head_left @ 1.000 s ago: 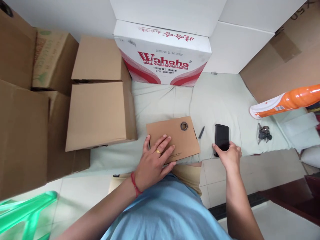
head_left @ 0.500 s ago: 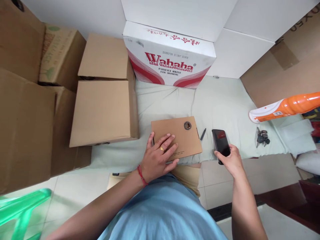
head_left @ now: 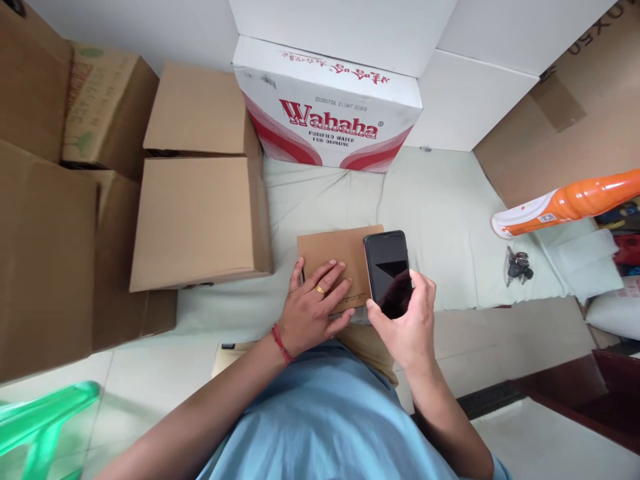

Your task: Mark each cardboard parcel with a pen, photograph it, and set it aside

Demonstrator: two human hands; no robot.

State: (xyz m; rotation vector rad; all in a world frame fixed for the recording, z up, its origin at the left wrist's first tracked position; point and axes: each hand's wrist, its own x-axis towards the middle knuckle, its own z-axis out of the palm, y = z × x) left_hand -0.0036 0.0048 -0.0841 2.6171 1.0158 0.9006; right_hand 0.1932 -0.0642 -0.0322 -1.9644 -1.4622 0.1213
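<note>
My left hand [head_left: 315,303], with a gold ring and a red wrist cord, lies flat with spread fingers on a flat brown cardboard-covered item [head_left: 335,243]. Whether that item is a notebook or a thin box I cannot tell. In my right hand [head_left: 407,323] is a black smartphone [head_left: 387,267], gripped by its lower end between thumb and fingers. The phone's dark screen faces up. It covers the right part of the brown item, hiding the round emblem there and the pen beside it.
Cardboard boxes [head_left: 195,220] stand at the left, a white and red water carton [head_left: 330,120] at the back. To the right are an orange bottle [head_left: 565,203] and a bunch of keys [head_left: 519,265] on the pale cloth [head_left: 440,200]. A green plastic stool [head_left: 50,420] is at lower left.
My right hand has picked up the phone from the cloth and moved it left, over the right side of the brown item. My left hand has stayed on that item.
</note>
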